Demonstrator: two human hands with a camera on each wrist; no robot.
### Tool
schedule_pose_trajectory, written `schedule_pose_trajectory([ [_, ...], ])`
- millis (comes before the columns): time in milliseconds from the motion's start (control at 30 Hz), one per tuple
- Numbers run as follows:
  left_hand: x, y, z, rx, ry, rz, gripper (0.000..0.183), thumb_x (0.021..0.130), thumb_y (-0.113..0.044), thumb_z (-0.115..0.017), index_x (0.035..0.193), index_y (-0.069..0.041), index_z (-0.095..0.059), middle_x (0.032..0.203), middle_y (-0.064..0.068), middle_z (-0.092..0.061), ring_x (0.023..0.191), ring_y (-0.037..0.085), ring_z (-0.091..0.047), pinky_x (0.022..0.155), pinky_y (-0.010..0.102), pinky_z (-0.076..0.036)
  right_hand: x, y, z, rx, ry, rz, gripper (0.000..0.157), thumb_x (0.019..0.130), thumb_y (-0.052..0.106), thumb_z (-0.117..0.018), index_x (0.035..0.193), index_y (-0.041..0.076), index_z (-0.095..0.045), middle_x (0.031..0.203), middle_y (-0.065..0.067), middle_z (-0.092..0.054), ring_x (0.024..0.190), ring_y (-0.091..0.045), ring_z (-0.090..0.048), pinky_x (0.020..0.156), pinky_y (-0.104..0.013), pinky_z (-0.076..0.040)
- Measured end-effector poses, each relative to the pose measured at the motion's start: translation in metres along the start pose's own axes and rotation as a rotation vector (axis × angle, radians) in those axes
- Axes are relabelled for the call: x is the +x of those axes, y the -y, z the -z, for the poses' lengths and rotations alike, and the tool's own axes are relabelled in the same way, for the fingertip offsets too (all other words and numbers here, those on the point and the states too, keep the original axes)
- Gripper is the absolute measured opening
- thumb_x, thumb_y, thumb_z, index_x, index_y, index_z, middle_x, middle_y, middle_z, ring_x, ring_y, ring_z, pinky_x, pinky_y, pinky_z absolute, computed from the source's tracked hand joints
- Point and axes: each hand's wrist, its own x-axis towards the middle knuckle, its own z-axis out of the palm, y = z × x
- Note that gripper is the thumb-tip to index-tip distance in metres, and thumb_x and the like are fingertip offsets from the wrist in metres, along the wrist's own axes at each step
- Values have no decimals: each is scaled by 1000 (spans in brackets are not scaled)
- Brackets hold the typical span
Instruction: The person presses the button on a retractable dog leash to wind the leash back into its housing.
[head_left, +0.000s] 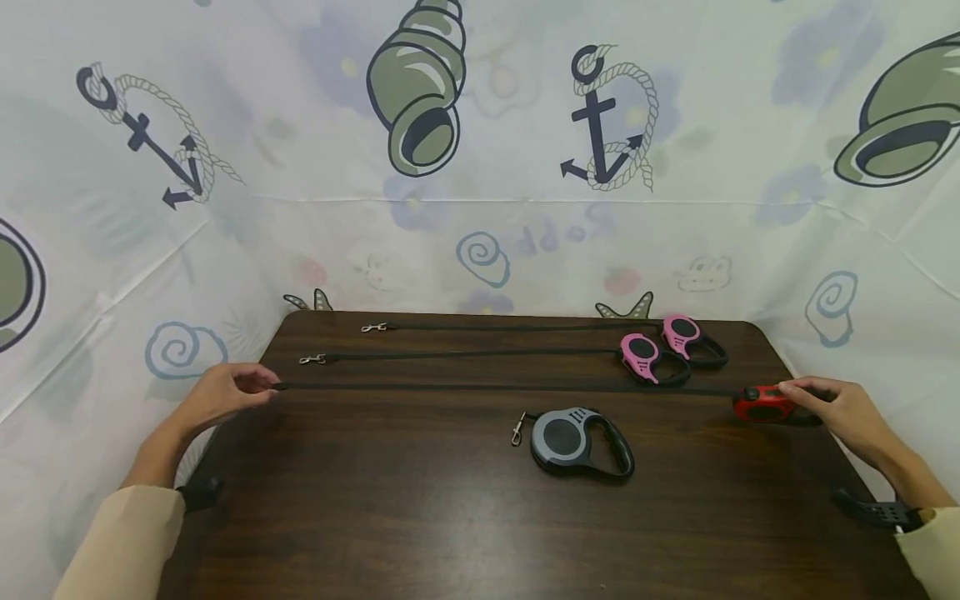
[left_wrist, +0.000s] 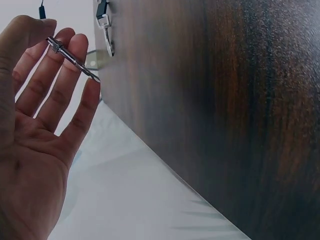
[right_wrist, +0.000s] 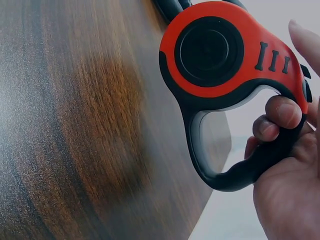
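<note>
A red and black retractable dog leash (head_left: 765,404) is gripped by its looped handle in my right hand (head_left: 855,417) at the table's right side. In the right wrist view, fingers pass through the handle loop, and the round red casing (right_wrist: 215,92) carries small bone-shaped marks. Its black strap (head_left: 495,387) runs pulled out and straight across the table to the left. There my left hand (head_left: 221,396) pinches the strap end with its metal snap hook (left_wrist: 72,60); in the left wrist view the hook lies across the fingers under the thumb.
Two pink retractable leashes, one nearer (head_left: 640,357) and one farther (head_left: 681,332), lie behind with straps stretched left to metal clips. A grey and black retractable leash (head_left: 562,437) lies in front, its strap wound in. White patterned cloth (head_left: 525,250) surrounds the dark wooden table (head_left: 375,517).
</note>
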Motion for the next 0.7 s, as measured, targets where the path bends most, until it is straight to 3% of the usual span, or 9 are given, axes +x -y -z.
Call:
schedule_pose_trajectory([
  [167, -4, 0, 2, -12, -25, -18, 17, 87, 2, -81, 103, 6, -75, 86, 11, -78, 73, 1, -68, 63, 18, -53, 2, 1, 0, 14, 23, 5, 40, 110, 31, -59, 125, -5, -70, 95, 30, -65, 86, 3, -56, 71, -22, -44],
  [300, -6, 1, 3, -12, -36, -29, 18, 87, 3, -81, 104, 6, -76, 86, 11, -78, 74, 0, -68, 63, 17, -52, 3, 0, 1, 29, 30, 0, 39, 111, 31, -56, 126, -2, -72, 96, 32, -63, 84, -1, -59, 71, -22, -44],
  [400, -7, 2, 4, -12, -38, -33, 18, 87, 3, -81, 104, 5, -76, 86, 10, -78, 73, 0, -68, 63, 17, -52, 3, 1, 2, 62, 42, -14, 30, 112, 34, -53, 123, 19, -76, 93, 27, -65, 75, -5, -56, 64, -26, -40],
  [533, -8, 2, 4, -23, -39, -33, 17, 87, 2, -81, 103, 5, -76, 85, 7, -78, 73, 0, -68, 63, 16, -52, 2, 1, 2, 129, 41, -30, 22, 112, 36, -52, 110, 51, -68, 81, 10, -66, 55, -15, -41, 51, -36, -33],
  [600, -8, 2, 4, -30, -44, -35, 17, 87, 3, -81, 103, 5, -76, 85, 5, -78, 74, -1, -68, 63, 16, -52, 2, 0, 2, 166, 30, -33, 26, 111, 33, -56, 105, 56, -66, 76, 4, -64, 51, -16, -36, 48, -38, -32],
  [700, -8, 3, 4, -35, -51, -46, 17, 87, 4, -81, 103, 5, -76, 85, 3, -78, 74, -1, -68, 64, 15, -52, 2, 0, 1, 190, 11, -31, 25, 109, 29, -61, 104, 51, -72, 78, 11, -64, 53, -16, -36, 49, -37, -31],
])
